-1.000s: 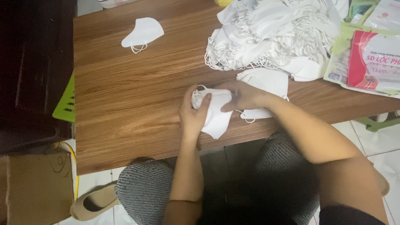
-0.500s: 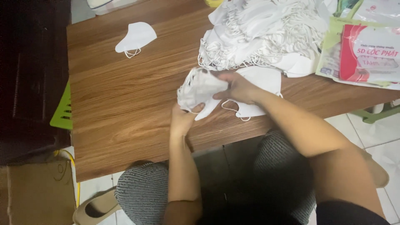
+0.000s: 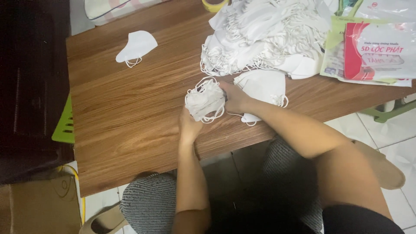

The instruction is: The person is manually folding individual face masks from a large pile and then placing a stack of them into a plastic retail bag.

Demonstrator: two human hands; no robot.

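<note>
Both of my hands hold a small stack of white face masks [image 3: 204, 99] with looped ear straps, standing on edge on the wooden table [image 3: 130, 117]. My left hand [image 3: 189, 125] grips its near side from below. My right hand [image 3: 234, 97] presses its right side. A flat stack of folded white masks [image 3: 262, 85] lies just right of my right hand. A big loose heap of white masks [image 3: 264, 34] fills the far right of the table.
A single white mask [image 3: 137, 46] lies at the far left of the table. Printed plastic packets [image 3: 375, 50] sit at the right edge. A yellow tape roll [image 3: 215, 4] is at the back. A green stool [image 3: 64, 123] and a dark cabinet [image 3: 30, 86] stand to the left.
The mask bundle was lying flat under both hands; it has been lifted, turned on edge and shifted slightly left, with its ear loops now hanging loose.
</note>
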